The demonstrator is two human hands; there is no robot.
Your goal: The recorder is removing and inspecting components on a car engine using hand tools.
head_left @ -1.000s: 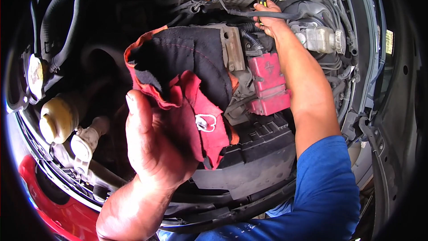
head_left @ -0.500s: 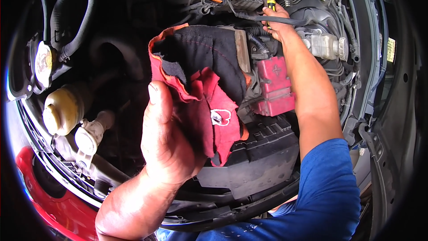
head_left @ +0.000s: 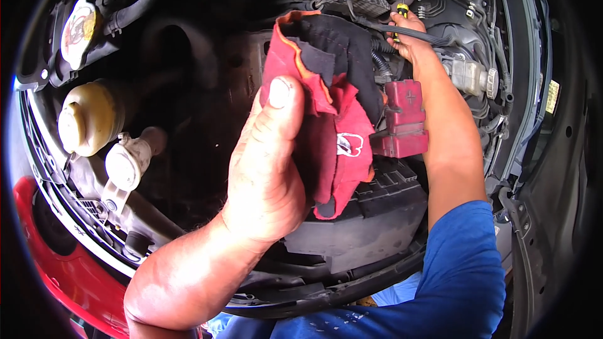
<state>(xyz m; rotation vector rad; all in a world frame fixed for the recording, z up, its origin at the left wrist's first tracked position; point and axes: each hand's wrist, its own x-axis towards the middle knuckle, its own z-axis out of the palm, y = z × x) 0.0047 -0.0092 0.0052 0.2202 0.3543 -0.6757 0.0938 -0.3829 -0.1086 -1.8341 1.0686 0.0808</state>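
My left hand [head_left: 267,163] is raised in the foreground, thumb up, gripping a folded red-and-black cloth [head_left: 352,169] with orange edging and a white mark. Its fingers are mostly hidden behind the thumb and cloth. Farther off, at the upper right of the engine bay, my right hand [head_left: 411,32] is closed round the yellow-and-black handle of a screwdriver [head_left: 402,10]. The thin shaft points away from me among the engine parts, where its tip cannot be made out. A dark ribbed hose [head_left: 414,32] crosses in front of that hand.
A red plastic battery terminal cover [head_left: 405,107] stands beside my right forearm, above a black box [head_left: 370,226]. Pale reservoirs [head_left: 91,119] line the left side, with a whitish one [head_left: 468,75] at the right. Hoses and wiring fill the far side.
My left hand and the cloth have moved right and slightly away, nearer the red cover. The view has shifted a little. My right hand still grips the screwdriver in about the same spot.
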